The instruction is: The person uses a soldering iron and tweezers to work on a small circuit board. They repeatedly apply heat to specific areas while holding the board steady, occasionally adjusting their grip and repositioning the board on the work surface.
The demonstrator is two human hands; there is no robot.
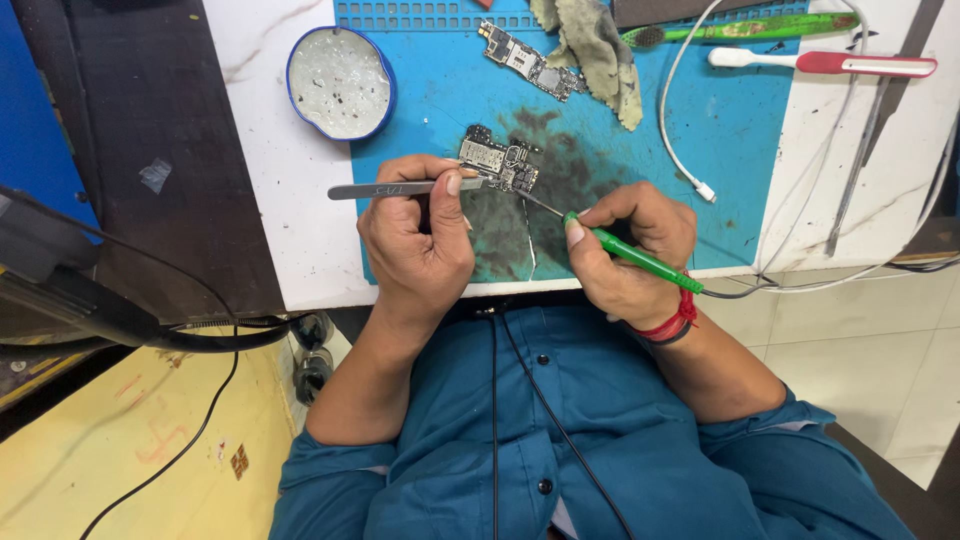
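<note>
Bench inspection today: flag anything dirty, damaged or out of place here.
The blue work mat has a dark smeared stain under the circuit board and a pale crack-like line near its front edge. A grimy cloth lies crumpled at the back. Nothing else stands out.

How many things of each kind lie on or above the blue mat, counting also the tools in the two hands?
Circuit boards: 2
Tweezers, in the left hand: 1
Soldering iron with green handle, in the right hand: 1
Toothbrushes: 2
Round blue tin: 1
Cloth: 1
White cable: 1
Total: 9
</note>
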